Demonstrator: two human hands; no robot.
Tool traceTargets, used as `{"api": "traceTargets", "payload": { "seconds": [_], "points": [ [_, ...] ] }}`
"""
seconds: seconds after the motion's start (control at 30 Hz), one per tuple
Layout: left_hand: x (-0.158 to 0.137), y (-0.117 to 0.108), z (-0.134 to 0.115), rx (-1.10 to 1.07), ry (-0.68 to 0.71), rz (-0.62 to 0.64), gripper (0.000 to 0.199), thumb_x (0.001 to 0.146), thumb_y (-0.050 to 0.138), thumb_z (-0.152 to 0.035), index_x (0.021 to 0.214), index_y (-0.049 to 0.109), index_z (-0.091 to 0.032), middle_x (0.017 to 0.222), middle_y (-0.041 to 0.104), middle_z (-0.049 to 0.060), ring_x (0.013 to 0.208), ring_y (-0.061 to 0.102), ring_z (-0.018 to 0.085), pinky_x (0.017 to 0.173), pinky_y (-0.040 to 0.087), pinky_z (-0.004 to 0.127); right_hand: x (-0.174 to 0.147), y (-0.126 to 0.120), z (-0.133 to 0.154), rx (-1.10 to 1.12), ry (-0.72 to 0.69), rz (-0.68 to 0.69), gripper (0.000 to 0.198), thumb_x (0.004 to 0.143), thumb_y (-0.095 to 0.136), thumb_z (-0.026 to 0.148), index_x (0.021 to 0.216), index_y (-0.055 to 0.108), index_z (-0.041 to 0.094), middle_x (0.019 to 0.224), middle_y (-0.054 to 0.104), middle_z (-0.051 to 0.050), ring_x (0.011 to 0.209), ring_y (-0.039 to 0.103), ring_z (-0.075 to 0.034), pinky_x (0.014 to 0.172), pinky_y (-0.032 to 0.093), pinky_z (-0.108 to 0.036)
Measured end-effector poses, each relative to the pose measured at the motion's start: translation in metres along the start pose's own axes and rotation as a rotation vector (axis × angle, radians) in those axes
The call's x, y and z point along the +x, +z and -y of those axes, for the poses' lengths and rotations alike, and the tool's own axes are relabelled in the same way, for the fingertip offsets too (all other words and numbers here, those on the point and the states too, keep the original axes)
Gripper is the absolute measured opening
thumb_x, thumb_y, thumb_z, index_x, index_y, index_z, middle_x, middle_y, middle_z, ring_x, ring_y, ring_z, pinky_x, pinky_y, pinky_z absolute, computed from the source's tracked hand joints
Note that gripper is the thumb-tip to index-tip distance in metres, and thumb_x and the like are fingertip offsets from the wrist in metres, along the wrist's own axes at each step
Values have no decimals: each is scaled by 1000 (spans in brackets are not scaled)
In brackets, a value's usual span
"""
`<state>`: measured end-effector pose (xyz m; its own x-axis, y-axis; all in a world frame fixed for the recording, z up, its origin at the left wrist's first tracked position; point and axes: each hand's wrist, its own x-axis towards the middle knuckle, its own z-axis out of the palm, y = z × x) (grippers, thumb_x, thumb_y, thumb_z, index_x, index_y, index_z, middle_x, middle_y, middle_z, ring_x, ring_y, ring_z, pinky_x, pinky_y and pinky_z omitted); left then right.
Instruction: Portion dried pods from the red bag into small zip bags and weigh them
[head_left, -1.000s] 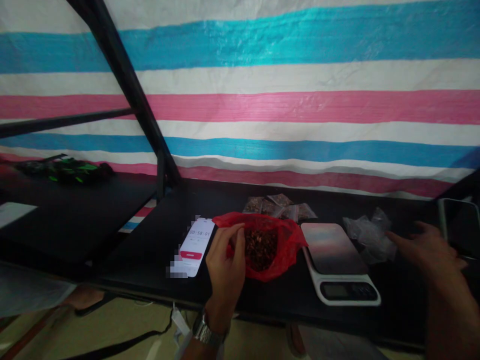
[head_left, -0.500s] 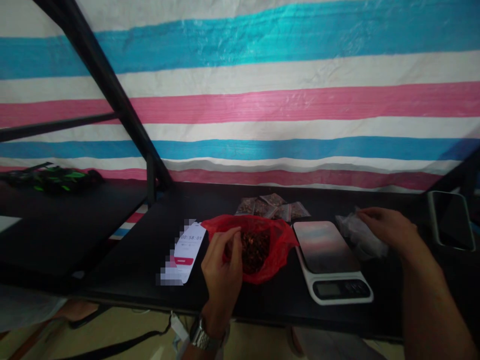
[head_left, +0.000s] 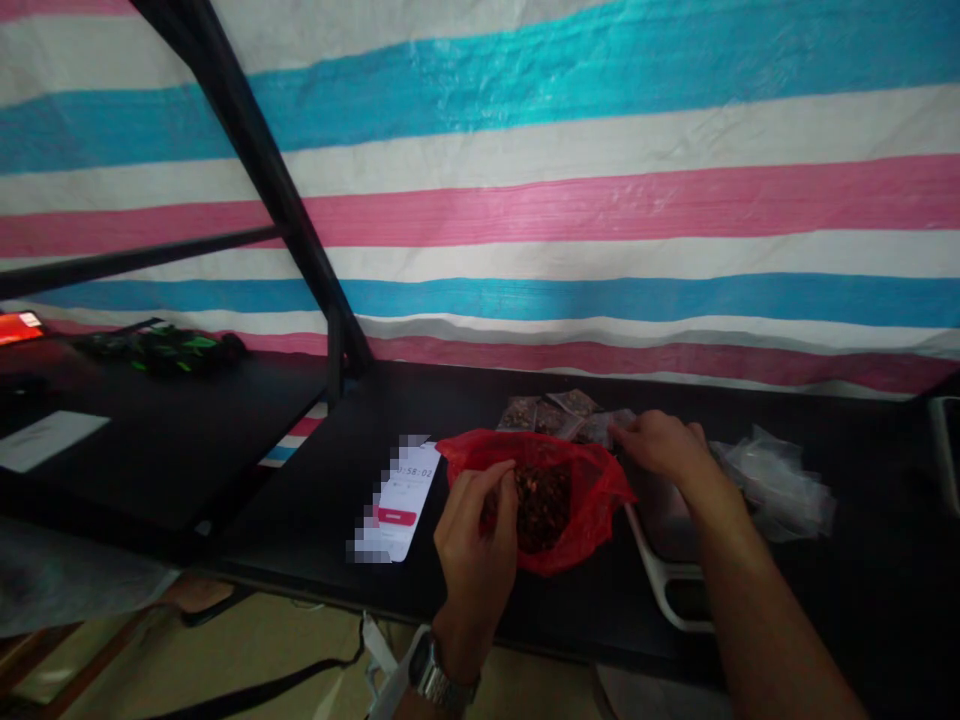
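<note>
My left hand (head_left: 476,535), a watch on its wrist, is over the left side of an open red plastic bag (head_left: 592,500). Its thumb and fingers are pinched together, and what they hold, if anything, is hidden. Inside the bag lie small reddish-brown dried pieces (head_left: 546,510). My right hand (head_left: 667,445) reaches over the white kitchen scale (head_left: 664,590), covering much of it. Its fingertips close on what looks like a small clear plastic bag (head_left: 613,424), beside several small filled bags (head_left: 551,415) behind the red bag.
A pile of clear plastic bags (head_left: 784,485) lies right of the scale. A phone showing a timer (head_left: 405,500) lies left of the red bag. Another phone (head_left: 946,450) is at the right edge. A black metal frame (head_left: 277,200) and a green-black object (head_left: 180,350) stand left.
My right hand has moved left from the pile of clear bags to above the scale, near the filled bags. My left hand stays pinched at the red bag. The view has shifted slightly.
</note>
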<state>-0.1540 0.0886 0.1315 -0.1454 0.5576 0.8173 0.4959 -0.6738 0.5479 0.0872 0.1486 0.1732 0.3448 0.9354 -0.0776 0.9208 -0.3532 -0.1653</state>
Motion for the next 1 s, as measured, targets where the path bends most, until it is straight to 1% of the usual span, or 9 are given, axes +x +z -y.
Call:
{"api": "traceTargets", "payload": {
  "seconds": [0.07,0.17,0.37,0.57,0.7,0.77,0.87,0.93,1.0],
  "points": [
    [0,-2,1,5,-2,-8,12,100,65,-13,103,75,-18,76,71,-1,62,63,11,61,51,22,1,1,1,-5,-9,10,39,99,59,44,83,86,20,97,83,-20,113,76,-39,102,47,-51],
    [1,-5,2,6,-10,-14,12,101,65,-14,103,75,-18,76,70,-1,62,62,10,59,50,21,3,-1,2,30,-43,17,34,99,59,40,91,87,23,100,84,-15,114,76,-38,102,47,-49],
    [1,-7,3,2,-45,-17,13,102,63,-17,102,76,-19,78,73,1,64,64,12,61,52,24,3,-9,0,173,-74,-15,36,99,53,37,106,86,26,105,85,-5,100,79,-28,87,54,-34],
    [-1,1,-2,-36,-35,-9,13,103,63,-18,103,76,-19,77,72,1,64,64,12,63,54,24,1,1,3,211,-16,-63,27,93,62,39,90,83,23,101,84,-14,113,75,-38,103,46,-50],
    [-2,6,-4,-57,-47,-6,13,103,63,-18,103,76,-19,75,71,0,63,65,12,61,53,23,3,10,13,317,-12,-98,15,86,65,27,95,75,20,104,82,-13,115,74,-36,104,45,-49],
    [-2,7,-5,-71,-44,-13,13,102,64,-17,103,76,-18,74,70,0,62,64,12,60,53,23,4,7,15,397,-13,-112,18,84,64,23,100,71,19,104,82,-13,109,76,-32,99,50,-45],
    [-2,8,-7,-95,-35,-18,13,101,65,-14,104,76,-18,76,71,0,63,64,11,61,52,22,-1,-7,15,567,-38,-136,21,85,64,28,105,64,20,102,81,-10,94,77,-24,82,55,-34],
    [-3,9,-9,-112,-41,-5,13,100,65,-13,104,76,-19,78,73,0,65,65,11,63,53,22,-12,-23,14,808,-92,-184,25,81,70,34,101,60,22,96,80,-7,84,76,-21,73,55,-30],
    [-5,10,-14,-151,-60,24,13,100,65,-14,102,76,-21,81,74,1,67,66,12,63,53,22,-30,-40,16,1061,-181,-229,34,72,80,39,95,58,24,87,79,-3,76,72,-20,67,54,-29]
  ]
}}
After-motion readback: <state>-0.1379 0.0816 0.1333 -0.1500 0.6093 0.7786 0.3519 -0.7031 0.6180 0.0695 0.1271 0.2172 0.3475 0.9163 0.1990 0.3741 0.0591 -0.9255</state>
